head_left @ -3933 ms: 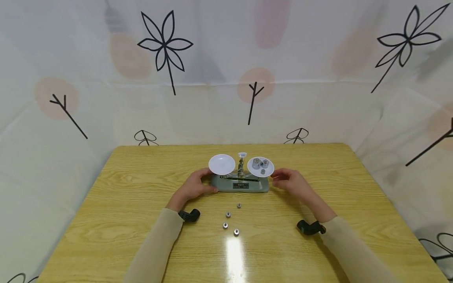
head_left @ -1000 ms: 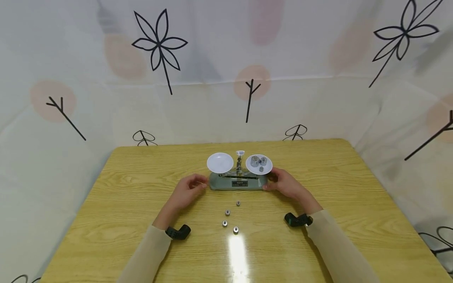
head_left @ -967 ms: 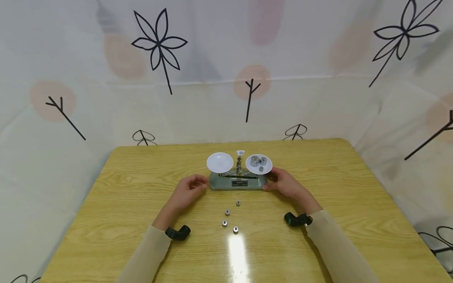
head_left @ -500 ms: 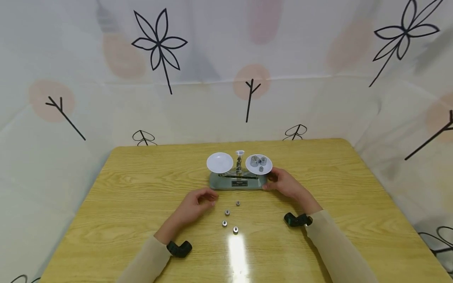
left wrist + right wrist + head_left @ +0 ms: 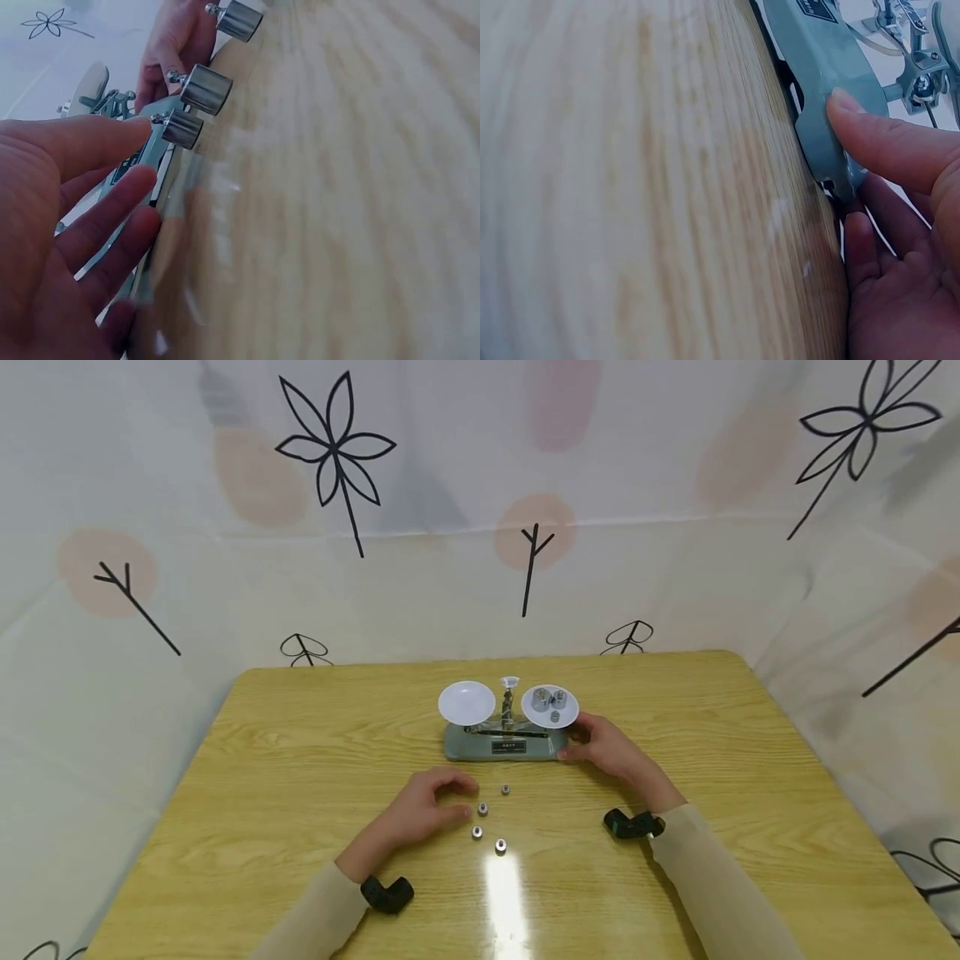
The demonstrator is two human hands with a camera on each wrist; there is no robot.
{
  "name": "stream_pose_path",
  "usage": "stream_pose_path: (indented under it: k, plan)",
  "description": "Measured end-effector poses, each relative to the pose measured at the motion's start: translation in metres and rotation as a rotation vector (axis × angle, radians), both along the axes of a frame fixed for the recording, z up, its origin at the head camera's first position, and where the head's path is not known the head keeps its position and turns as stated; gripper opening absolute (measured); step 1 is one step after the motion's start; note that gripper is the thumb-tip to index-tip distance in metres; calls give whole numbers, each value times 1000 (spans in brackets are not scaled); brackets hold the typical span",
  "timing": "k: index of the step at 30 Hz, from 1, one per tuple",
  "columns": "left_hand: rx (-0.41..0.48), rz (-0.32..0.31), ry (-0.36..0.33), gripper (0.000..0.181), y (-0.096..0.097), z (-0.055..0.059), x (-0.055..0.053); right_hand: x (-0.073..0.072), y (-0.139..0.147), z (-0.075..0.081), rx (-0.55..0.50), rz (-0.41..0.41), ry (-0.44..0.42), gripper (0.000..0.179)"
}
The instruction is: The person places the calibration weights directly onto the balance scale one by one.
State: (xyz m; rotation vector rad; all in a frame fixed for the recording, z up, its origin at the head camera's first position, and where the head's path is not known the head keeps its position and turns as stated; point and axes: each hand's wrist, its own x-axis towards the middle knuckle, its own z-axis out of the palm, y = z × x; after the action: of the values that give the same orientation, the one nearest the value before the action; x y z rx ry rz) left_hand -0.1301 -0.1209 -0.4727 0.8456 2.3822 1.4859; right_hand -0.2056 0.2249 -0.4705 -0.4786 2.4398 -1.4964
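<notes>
A grey-green balance scale [image 5: 468, 746] stands toward the back of the table. Its left pan [image 5: 467, 702] is bare, while its right pan [image 5: 531, 716] bears three metal weights [image 5: 542, 700]. My right hand [image 5: 609, 752] grips the base's right end. In the right wrist view the thumb [image 5: 889, 146] lies on the base's front, with fingers at its end. In front of the scale stand several small loose weights [image 5: 482, 810]. My left hand [image 5: 422, 810] is just left of them, fingers apart and holding nothing. In the left wrist view its thumb tip overlaps the nearest weight [image 5: 182, 129].
The wooden table [image 5: 300, 752] carries the scale and weights. A patterned cloth [image 5: 435, 602] hangs behind it and along the sides. Black wrist cameras [image 5: 387, 894] sit on both wrists. A bright light reflection lies on the table near the front.
My left hand has left the scale's left end and moved toward the front and right, to the loose weights. The right hand has come to grip the base and stayed there.
</notes>
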Motion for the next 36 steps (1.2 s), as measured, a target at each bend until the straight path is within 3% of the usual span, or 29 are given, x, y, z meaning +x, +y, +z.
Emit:
stream_pose_path:
  k: [8, 15, 22, 36]
  plan:
    - [-56, -99, -8, 25, 10, 4, -4, 0, -1, 1, 7, -7, 4, 66]
    - [-95, -109, 49, 24, 13, 2, -5, 2, 0, 2, 25, 7, 45, 67]
    - [-126, -106, 50, 23, 14, 3, -5, 4, -2, 3, 7, -18, -12, 68]
    - [-142, -125, 75, 18, 15, 7, -5, 4, -2, 4, 0, -21, -23, 66]
